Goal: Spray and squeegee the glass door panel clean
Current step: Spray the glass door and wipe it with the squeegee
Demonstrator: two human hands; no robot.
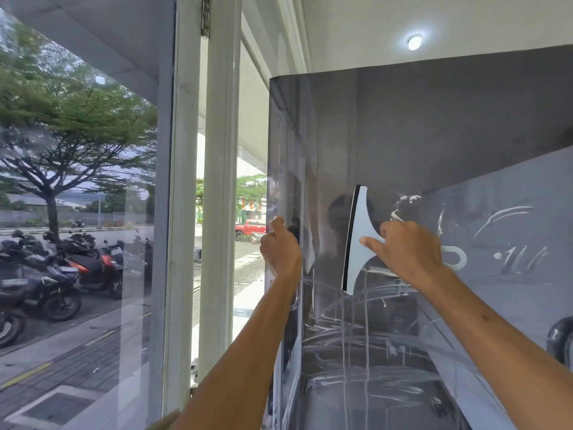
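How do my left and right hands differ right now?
The left hand grips the edge of the tinted glass door panel; the right hand holds the white squeegee with a black blade against its soapy face. The left thumb points up; the right thumb lies across the squeegee. Both are raised at similar height.

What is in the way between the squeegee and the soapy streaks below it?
Nothing visible. The squeegee in the right hand sits just above the streaks; the left hand grips the door edge, off to the side.

Upright white squeegee (356, 262) on streaked glass (403, 135)
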